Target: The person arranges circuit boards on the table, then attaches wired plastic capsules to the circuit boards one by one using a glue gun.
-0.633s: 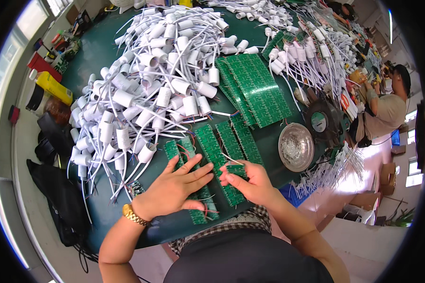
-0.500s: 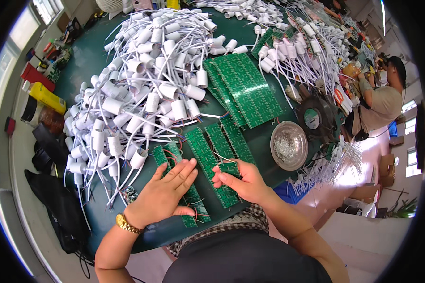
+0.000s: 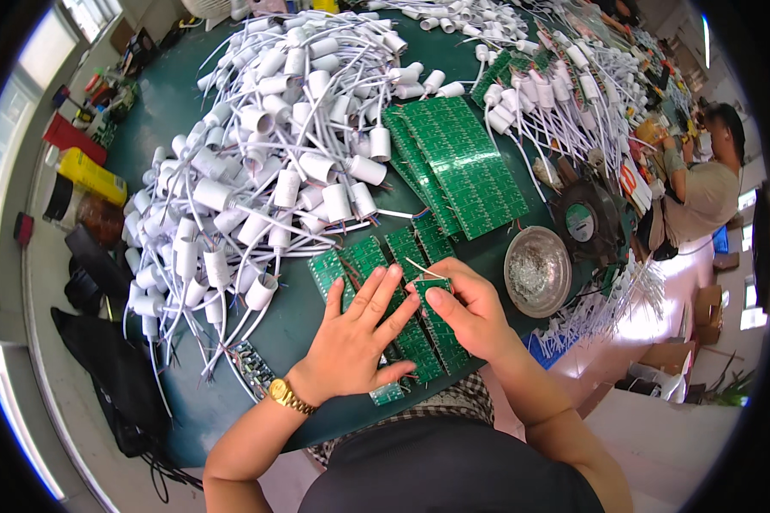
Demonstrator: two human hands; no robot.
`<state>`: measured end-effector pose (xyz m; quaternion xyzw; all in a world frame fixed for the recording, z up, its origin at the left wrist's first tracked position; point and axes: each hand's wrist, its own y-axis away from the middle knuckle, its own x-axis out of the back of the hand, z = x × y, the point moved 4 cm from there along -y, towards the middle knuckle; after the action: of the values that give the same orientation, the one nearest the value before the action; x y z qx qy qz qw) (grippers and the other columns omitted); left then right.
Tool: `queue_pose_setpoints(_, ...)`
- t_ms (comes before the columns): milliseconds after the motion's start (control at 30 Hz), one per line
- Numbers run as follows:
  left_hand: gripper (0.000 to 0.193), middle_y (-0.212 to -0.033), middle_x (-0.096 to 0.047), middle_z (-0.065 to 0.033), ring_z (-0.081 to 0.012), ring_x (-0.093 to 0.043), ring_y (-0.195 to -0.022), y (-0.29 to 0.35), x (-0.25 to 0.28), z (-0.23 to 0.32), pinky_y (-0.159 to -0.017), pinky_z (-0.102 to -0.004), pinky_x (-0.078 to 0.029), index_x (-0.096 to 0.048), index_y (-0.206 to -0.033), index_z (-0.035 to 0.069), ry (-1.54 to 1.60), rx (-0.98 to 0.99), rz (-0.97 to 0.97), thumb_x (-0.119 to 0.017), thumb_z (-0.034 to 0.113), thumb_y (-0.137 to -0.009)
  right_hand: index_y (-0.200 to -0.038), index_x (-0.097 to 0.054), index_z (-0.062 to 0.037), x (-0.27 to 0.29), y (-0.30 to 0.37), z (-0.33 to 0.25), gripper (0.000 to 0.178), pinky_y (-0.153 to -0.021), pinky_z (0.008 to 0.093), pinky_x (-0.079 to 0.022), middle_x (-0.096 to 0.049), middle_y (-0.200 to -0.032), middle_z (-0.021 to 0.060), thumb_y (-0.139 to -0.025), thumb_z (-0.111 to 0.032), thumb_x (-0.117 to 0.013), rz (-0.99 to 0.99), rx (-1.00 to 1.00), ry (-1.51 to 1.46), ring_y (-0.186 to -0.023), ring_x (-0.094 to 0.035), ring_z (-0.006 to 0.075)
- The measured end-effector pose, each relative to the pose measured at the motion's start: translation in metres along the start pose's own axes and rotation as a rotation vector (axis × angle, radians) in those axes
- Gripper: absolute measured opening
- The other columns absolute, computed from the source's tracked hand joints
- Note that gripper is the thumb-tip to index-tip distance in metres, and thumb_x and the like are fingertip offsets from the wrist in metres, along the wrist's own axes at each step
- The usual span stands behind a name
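yellow bottle near red container | cardboard box | co-worker

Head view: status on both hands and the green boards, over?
Left hand spread over green strips. Right hand pinching a small green board. White wired sockets piled beyond the strips.

1 fisheye, head-worn, faces down, table near.

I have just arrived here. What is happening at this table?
A person handles green circuit board strips on a dark green table. The left hand lies spread over several; the right hand pinches a green board piece between thumb and fingers. Larger green panels lie beyond, with white sockets on cables heaped to the left and a round bowl to the right.
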<state>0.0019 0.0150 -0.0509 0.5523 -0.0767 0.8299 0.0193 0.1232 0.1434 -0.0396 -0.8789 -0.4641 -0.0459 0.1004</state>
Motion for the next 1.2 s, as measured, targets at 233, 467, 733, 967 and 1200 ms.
queue_pose_setpoints(233,0.078,-0.154,0.0,-0.0349,-0.0577,-0.002,-0.141,0.031,-0.011,0.001,-0.112,-0.0626,-0.013,-0.041,-0.142,0.005,0.4,0.28,0.355,-0.053,-0.004,-0.065,-0.102,-0.066,0.0038,-0.011,-0.007,0.008,0.019,-0.064,0.0229,-0.042,-0.06,-0.091,0.0056,-0.093,-0.012,-0.064,-0.023,-0.08,-0.094,-0.074,-0.053,0.0084)
queue_pose_setpoints(467,0.075,-0.152,-0.012,-0.0358,-0.055,-0.011,-0.141,0.047,-0.011,0.005,-0.113,-0.0598,-0.014,-0.039,-0.137,-0.003,0.389,0.461,0.403,-0.049,-0.007,-0.063,-0.107,-0.065,0.0048,-0.003,-0.002,0.013,0.024,-0.073,0.0253,-0.049,-0.058,-0.098,0.0078,-0.095,-0.015,-0.061,-0.077,-0.156,-0.097,-0.083,-0.061,0.0134)
queue_pose_setpoints(733,0.08,-0.153,-0.003,-0.0382,-0.0582,0.004,-0.141,0.052,-0.017,0.005,-0.107,-0.0708,-0.003,-0.023,-0.145,-0.009,0.111,0.734,0.227,-0.051,-0.001,-0.07,-0.113,-0.06,0.0039,0.013,0.013,-0.003,0.023,-0.071,0.0256,-0.051,-0.06,-0.105,0.0109,-0.091,-0.005,-0.062,0.078,-0.175,-0.297,-0.081,-0.065,0.015)
queue_pose_setpoints(967,0.097,-0.152,-0.008,-0.0386,-0.0544,-0.005,-0.143,0.01,-0.025,0.028,-0.107,-0.0707,-0.005,-0.021,-0.145,-0.013,0.032,0.724,0.092,-0.056,0.055,-0.086,-0.115,-0.056,0.0049,0.007,0.008,-0.01,0.028,-0.072,0.0255,-0.051,-0.061,-0.104,0.0102,-0.09,-0.003,-0.064,0.072,-0.305,-0.254,-0.082,-0.065,0.0145)
queue_pose_setpoints(1200,0.09,-0.151,-0.018,-0.035,-0.0491,-0.028,-0.138,0.044,0.029,0.014,-0.108,-0.0528,-0.031,-0.028,-0.147,-0.003,0.212,0.596,0.156,-0.073,0.037,-0.081,-0.109,-0.064,0.0007,-0.002,-0.018,-0.015,0.037,-0.063,0.0228,-0.046,-0.06,-0.077,0.0035,-0.077,-0.013,-0.078,-0.061,-0.224,-0.014,-0.071,-0.057,0.0086)
